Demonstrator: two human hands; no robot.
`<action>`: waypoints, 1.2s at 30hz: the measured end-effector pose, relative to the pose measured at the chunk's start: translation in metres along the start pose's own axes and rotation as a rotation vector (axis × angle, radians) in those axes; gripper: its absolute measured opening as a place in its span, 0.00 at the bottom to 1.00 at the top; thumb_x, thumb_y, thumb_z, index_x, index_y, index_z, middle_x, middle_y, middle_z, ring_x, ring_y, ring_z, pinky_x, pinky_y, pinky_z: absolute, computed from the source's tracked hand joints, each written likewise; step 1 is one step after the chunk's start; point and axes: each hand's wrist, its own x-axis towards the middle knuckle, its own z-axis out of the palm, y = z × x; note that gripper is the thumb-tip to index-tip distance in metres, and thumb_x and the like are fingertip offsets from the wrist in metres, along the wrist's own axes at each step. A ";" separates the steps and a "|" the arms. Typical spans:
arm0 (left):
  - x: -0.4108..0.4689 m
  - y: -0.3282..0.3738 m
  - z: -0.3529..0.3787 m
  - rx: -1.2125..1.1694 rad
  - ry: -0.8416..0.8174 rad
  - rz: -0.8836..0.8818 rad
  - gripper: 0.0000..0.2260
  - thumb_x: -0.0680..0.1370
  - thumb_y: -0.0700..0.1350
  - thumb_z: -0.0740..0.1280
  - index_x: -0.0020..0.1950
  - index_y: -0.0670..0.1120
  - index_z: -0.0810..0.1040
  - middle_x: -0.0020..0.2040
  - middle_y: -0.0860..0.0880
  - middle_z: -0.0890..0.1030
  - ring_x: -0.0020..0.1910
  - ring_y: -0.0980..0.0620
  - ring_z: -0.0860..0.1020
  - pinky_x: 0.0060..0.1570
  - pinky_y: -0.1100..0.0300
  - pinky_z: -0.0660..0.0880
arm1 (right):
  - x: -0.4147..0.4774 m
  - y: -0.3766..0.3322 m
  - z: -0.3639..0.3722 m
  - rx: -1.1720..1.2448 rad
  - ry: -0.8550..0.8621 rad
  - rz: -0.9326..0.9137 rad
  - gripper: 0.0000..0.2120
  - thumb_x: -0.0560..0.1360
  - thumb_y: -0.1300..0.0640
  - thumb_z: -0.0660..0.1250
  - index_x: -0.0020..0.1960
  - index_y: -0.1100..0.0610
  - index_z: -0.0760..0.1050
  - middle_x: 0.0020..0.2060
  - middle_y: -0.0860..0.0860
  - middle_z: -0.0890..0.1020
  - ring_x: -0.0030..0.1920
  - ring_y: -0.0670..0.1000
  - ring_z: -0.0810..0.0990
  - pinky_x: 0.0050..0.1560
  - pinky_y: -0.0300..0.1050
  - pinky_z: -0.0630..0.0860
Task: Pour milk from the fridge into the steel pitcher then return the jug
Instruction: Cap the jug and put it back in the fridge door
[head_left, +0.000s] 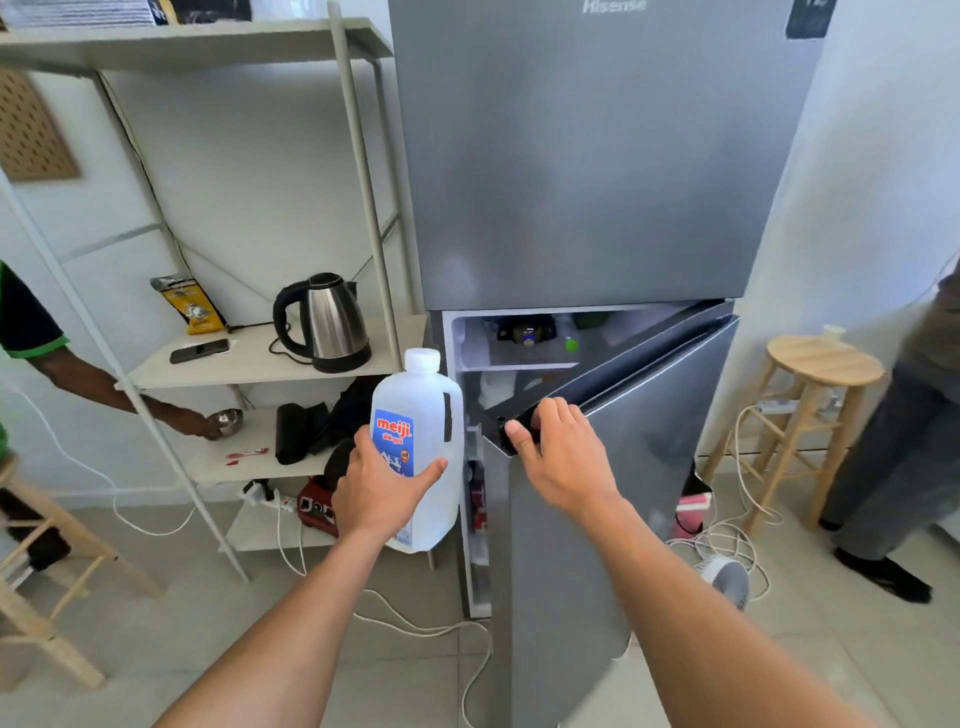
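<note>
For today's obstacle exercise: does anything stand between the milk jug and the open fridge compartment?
Nothing visible does. The milk jug, in the left hand, is at the gap; the fridge door, held by the right hand, stands open beside it.

White jug with a blue label and red lettering, fridge is plain silver-grey, kettle shiny steel and black.

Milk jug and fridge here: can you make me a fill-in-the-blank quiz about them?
The left hand holds the milk jug, whose cap is coloured ____.
The right hand grips the top edge of the open lower ____ of the fridge.
On the shelf left of the fridge stands a steel ____ with a black handle.
Missing words: white; door; kettle.
</note>
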 end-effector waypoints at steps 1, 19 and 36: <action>-0.008 0.001 0.000 0.000 -0.006 0.010 0.41 0.62 0.73 0.73 0.63 0.52 0.63 0.52 0.52 0.77 0.45 0.50 0.77 0.40 0.56 0.76 | -0.010 0.004 -0.009 0.039 0.007 0.019 0.21 0.78 0.36 0.55 0.45 0.54 0.64 0.42 0.47 0.72 0.46 0.51 0.70 0.43 0.45 0.68; -0.148 0.069 0.026 -0.046 -0.183 0.205 0.41 0.62 0.73 0.73 0.65 0.52 0.63 0.50 0.55 0.74 0.42 0.52 0.76 0.34 0.62 0.71 | -0.152 0.064 -0.152 0.092 0.079 0.340 0.26 0.72 0.42 0.65 0.69 0.46 0.68 0.54 0.45 0.65 0.50 0.49 0.76 0.51 0.44 0.75; -0.217 0.128 0.059 -0.060 -0.353 0.350 0.41 0.64 0.72 0.73 0.67 0.51 0.63 0.59 0.50 0.78 0.48 0.51 0.76 0.41 0.59 0.73 | -0.202 0.116 -0.218 -0.261 0.167 0.592 0.24 0.80 0.60 0.58 0.76 0.53 0.62 0.70 0.56 0.67 0.68 0.60 0.64 0.59 0.56 0.73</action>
